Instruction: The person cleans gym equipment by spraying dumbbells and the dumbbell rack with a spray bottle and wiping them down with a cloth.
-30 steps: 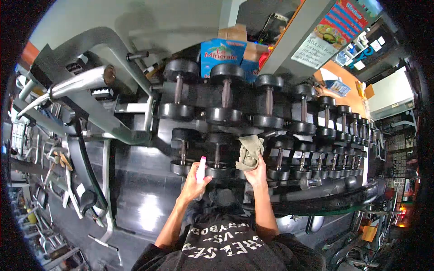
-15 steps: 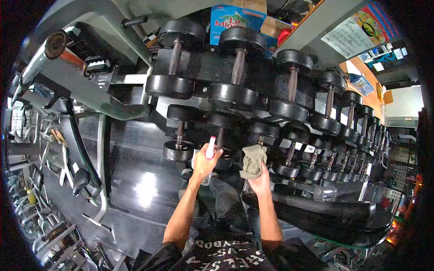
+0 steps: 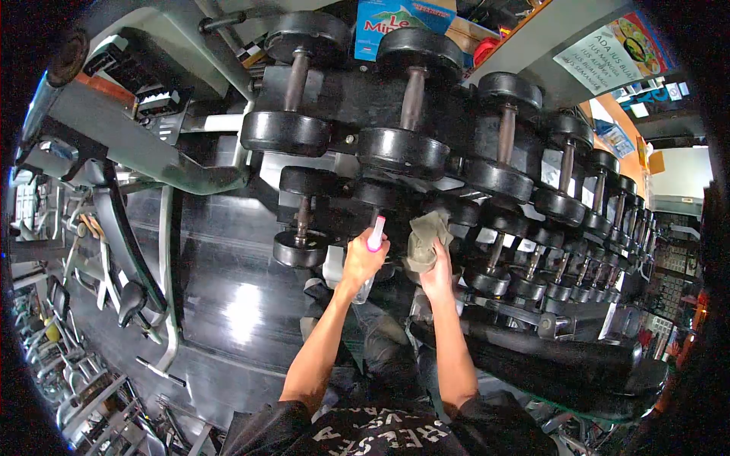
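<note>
My left hand (image 3: pixel 363 262) is wrapped round a spray bottle (image 3: pixel 376 232) with a white and pink top; its clear lower part shows below the hand. In my right hand (image 3: pixel 436 275) is a crumpled grey-green cloth (image 3: pixel 427 242), held up in front of the lower row of dumbbells. Just beyond the bottle lies a black dumbbell (image 3: pixel 378 194) of that row, partly hidden by my left hand. Another lower dumbbell (image 3: pixel 303 216) rests to its left. Above them, larger dumbbells (image 3: pixel 412 99) sit on the upper tier.
Dumbbells continue along the rack to the right. A black padded bench (image 3: pixel 540 353) lies at the lower right. Grey-framed gym machines (image 3: pixel 122 251) stand on the left. Behind the rack are a blue box (image 3: pixel 370 29) and a sign (image 3: pixel 593 57).
The view has moved closer to the rack. My left hand with the bottle and my right hand with the cloth have moved up towards the lower dumbbells, and slightly closer together.
</note>
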Tool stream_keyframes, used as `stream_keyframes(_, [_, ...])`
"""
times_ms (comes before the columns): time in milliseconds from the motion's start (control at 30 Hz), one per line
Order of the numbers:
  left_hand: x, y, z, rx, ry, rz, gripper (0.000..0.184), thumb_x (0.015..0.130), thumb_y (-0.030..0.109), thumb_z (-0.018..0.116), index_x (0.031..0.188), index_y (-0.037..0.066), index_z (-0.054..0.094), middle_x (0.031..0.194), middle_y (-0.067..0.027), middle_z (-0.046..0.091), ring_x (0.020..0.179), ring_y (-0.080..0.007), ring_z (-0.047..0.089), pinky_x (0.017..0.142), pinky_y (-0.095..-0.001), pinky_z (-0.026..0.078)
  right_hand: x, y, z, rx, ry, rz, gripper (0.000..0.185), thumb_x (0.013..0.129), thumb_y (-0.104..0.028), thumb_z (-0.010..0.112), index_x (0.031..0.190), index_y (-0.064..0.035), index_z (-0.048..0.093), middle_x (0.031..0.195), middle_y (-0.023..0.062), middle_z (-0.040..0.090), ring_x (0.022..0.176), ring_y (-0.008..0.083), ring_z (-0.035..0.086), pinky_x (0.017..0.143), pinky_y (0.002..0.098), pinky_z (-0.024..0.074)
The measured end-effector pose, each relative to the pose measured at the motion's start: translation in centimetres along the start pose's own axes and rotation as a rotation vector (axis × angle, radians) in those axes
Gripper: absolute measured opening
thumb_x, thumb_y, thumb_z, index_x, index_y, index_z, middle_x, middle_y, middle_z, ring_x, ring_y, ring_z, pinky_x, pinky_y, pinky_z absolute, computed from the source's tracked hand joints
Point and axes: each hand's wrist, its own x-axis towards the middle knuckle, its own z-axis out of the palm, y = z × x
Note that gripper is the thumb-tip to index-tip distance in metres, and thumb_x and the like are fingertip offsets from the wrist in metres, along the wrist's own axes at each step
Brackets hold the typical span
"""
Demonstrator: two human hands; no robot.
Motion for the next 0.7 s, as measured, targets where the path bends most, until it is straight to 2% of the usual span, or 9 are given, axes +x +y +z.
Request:
stream_keyframes(67, [-0.1,-0.9,0.4,-0.074,0.039,0.104,0.016,0.079,0.014,0.064,0.090,0.002,0.062,0.075,-0.0155,0.066,0.070,-0.0263,0.068,0.064,-0.0351,0.052,1.4,0.9,1.6,-0.120,0.093,-0.139,0.040,0.092,-0.019,0.057,0.130,-0.0072,0.048,0.120,0.0065,0.059,0.107,0.0198,0.058,0.091,0.0354,0.0460])
stream_keyframes(133, [-0.3,-2.1,1.2,-0.140,0.109,0.195,0.015,0.078,0.010,0.063,0.091,0.001,0.061,0.075,-0.0153,0.064,0.069,-0.0277,0.066,0.065,-0.0354,0.051,3.0,1.8,2.6,-0.769,0.190,-0.517,0.039,0.092,-0.019,0.057,0.126,-0.0007,0.051,0.119,0.0110,0.059,0.108,0.0228,0.057,0.092,0.0333,0.0426])
stream_keyframes(200, [-0.3,-4.1,2.2,-0.203,0.178,0.287,0.015,0.078,0.006,0.062,0.091,0.001,0.060,0.076,-0.0151,0.062,0.067,-0.0290,0.064,0.065,-0.0357,0.051,5.3,3.4,3.0,-0.971,0.204,-0.657,0.034,0.088,-0.012,0.059,0.119,0.0008,0.055,0.115,0.0197,0.059,0.110,0.0326,0.054,0.093,0.0362,0.0414])
stream_keyframes(233, [-0.2,-5.2,2.8,-0.164,0.272,0.370,0.015,0.077,0.003,0.061,0.091,0.000,0.059,0.077,-0.0149,0.060,0.067,-0.0302,0.061,0.065,-0.0362,0.050,6.7,3.7,3.1,-1.380,0.115,-1.159,0.038,0.081,-0.006,0.060,0.119,-0.0021,0.056,0.119,0.0201,0.056,0.113,0.0361,0.051,0.091,0.0421,0.0436])
stream_keyframes(333, [0.1,-5.4,3.2,-0.029,0.416,0.643,0.019,0.074,-0.003,0.059,0.092,-0.001,0.056,0.083,-0.0158,0.056,0.073,-0.0335,0.057,0.068,-0.0380,0.049,9.6,4.7,5.4,-2.142,-0.379,-0.830,0.050,0.082,-0.015,0.057,0.130,-0.0243,0.050,0.140,0.0112,0.041,0.129,0.0362,0.037,0.105,0.0462,0.0350])
stream_keyframes(367, [0.3,-5.7,3.3,-0.050,0.424,0.705,0.020,0.073,-0.003,0.059,0.093,-0.001,0.056,0.086,-0.0165,0.056,0.074,-0.0340,0.057,0.068,-0.0383,0.049,9.5,4.3,6.6,-2.017,-0.429,-1.121,0.048,0.082,-0.014,0.056,0.129,-0.0232,0.052,0.143,0.0091,0.038,0.133,0.0336,0.032,0.108,0.0476,0.0320])
stream_keyframes(467, [0.1,-6.7,3.5,-0.049,0.401,0.742,0.025,0.072,-0.003,0.060,0.096,-0.002,0.054,0.091,-0.0182,0.056,0.079,-0.0354,0.057,0.070,-0.0396,0.048,11.9,4.8,8.2,-2.147,-0.643,-1.210,0.044,0.082,-0.016,0.056,0.126,-0.0207,0.055,0.143,0.0094,0.038,0.136,0.0322,0.028,0.110,0.0492,0.0283])
stream_keyframes(600, [-0.2,-6.8,3.4,0.105,0.393,0.813,0.026,0.070,-0.001,0.061,0.095,-0.002,0.053,0.091,-0.0181,0.055,0.079,-0.0357,0.056,0.070,-0.0404,0.048,14.5,8.3,10.1,-2.469,-0.814,-1.142,0.033,0.090,-0.024,0.047,0.117,-0.0158,0.061,0.135,0.0094,0.048,0.134,0.0323,0.033,0.106,0.0571,0.0266])
stream_keyframes(700, [-0.6,-7.1,3.6,0.086,0.450,0.684,0.016,0.081,0.014,0.059,0.091,0.001,0.056,0.081,-0.0135,0.058,0.069,-0.0308,0.058,0.064,-0.0378,0.047,14.6,11.0,12.3,-2.794,-0.836,-1.092,0.039,0.088,-0.024,0.047,0.124,-0.0130,0.058,0.131,0.0115,0.050,0.129,0.0347,0.038,0.108,0.0558,0.0244])
